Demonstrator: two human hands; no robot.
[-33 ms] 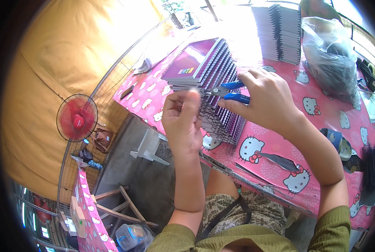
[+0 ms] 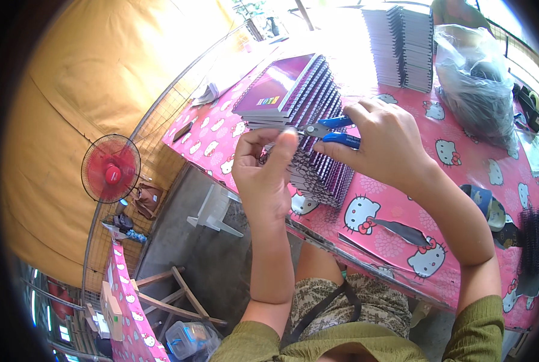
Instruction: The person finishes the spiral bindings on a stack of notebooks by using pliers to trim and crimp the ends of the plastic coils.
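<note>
Presently, the pink table (image 2: 399, 202) bears stacked spiral notebooks (image 2: 312, 96); before them, the right hand (image 2: 387, 136) holds the blue-handled cutter (image 2: 313, 130), handles apart. The left hand (image 2: 262, 175) has brought its thumb nearer, so both work closer; whether it holds something, I cannot tell.

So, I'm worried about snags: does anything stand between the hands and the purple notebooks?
Nothing visible blocks the left hand from the purple notebooks. Between the right hand and them are the blue-handled pliers it holds; any contact is unclear.

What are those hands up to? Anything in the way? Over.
Right hand gripping blue-handled pliers. Left hand near their tips, hold unclear. Notebooks stacked close beyond. Plastic bag off right.
</note>
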